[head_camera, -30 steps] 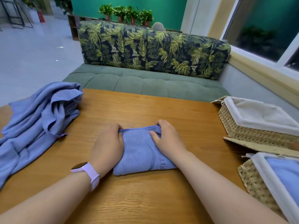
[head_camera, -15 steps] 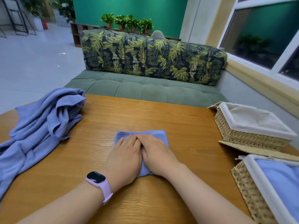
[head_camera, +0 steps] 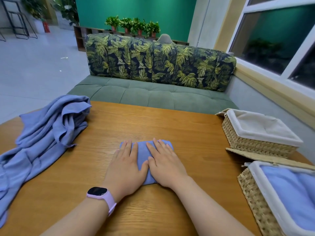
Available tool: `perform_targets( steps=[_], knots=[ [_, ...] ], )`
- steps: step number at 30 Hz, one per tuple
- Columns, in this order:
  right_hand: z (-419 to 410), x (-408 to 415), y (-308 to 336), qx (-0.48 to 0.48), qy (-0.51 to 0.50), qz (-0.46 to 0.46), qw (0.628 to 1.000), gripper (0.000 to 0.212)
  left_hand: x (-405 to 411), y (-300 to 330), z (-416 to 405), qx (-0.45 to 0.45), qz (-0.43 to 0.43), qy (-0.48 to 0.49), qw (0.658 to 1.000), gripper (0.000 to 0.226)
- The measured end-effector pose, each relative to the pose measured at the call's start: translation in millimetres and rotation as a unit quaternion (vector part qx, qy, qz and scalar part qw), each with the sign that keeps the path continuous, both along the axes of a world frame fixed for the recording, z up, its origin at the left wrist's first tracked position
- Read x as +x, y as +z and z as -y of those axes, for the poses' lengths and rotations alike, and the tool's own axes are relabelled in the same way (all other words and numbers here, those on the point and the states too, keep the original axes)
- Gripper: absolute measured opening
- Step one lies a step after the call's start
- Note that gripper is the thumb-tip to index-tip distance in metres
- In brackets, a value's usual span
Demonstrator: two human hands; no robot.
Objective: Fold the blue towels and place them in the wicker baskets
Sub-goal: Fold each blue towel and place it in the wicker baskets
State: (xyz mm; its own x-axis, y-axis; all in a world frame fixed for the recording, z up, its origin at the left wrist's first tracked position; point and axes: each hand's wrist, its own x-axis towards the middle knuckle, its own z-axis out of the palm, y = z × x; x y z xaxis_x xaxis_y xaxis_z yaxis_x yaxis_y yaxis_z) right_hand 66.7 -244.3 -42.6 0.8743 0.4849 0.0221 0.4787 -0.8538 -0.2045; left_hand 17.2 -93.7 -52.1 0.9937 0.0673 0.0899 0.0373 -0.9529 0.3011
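A small folded blue towel (head_camera: 142, 154) is laid flat at the centre of the frame. A rumpled heap of blue towels (head_camera: 40, 138) is spread at the left edge. At right, the upper wicker basket (head_camera: 255, 132) is lined in white; the lower wicker basket (head_camera: 255, 201) is filled with blue cloth.

The place looked like a lounge or seating corner of a home or a small commercial space; which of the two could not be told. A green tufted sofa (head_camera: 153, 97) with a palm-leaf patterned backrest (head_camera: 158, 63) stood behind a wooden counter (head_camera: 170, 126). Potted plants (head_camera: 133, 26) lined a low shelf before a teal wall (head_camera: 136, 9). A large window (head_camera: 279, 36) ran along the right, and pale tiled floor (head_camera: 34, 65) stretched away to the left.
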Motion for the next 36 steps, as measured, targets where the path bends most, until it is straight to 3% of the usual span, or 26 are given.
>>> perform_targets(
  steps=[5,8,10,14,18,23,28,36],
  knots=[
    [-4,-7,9,-0.016,-0.033,-0.008,0.999,0.057,-4,7,-5,0.05,0.028,-0.015,0.998,0.091],
    [-2,-14,26,-0.066,-0.08,0.003,0.995,0.057,-6,16,-9,0.153,0.163,-0.031,0.974,0.044],
    [2,-20,46,-0.08,-0.107,-0.011,0.991,0.055,-12,26,-7,0.173,0.194,-0.045,0.965,0.021],
    [12,-31,66,-0.1,-0.136,-0.048,0.984,0.049,-31,32,-1,0.113,0.116,-0.026,0.987,0.026],
    [15,-51,50,-0.098,-0.155,-0.074,0.98,0.058,-45,28,-6,0.031,0.077,-0.007,0.997,0.03],
    [17,-76,31,-0.051,-0.191,-0.007,0.98,0.062,-55,15,-7,0.028,0.068,0.0,0.997,0.035],
    [16,-92,21,-0.01,-0.228,0.061,0.972,0.051,-62,1,-5,0.039,0.1,0.02,0.994,0.043],
    [20,-94,18,0.015,-0.233,0.059,0.971,0.047,-72,18,-4,-0.039,0.056,0.041,0.997,0.038]
  ],
)
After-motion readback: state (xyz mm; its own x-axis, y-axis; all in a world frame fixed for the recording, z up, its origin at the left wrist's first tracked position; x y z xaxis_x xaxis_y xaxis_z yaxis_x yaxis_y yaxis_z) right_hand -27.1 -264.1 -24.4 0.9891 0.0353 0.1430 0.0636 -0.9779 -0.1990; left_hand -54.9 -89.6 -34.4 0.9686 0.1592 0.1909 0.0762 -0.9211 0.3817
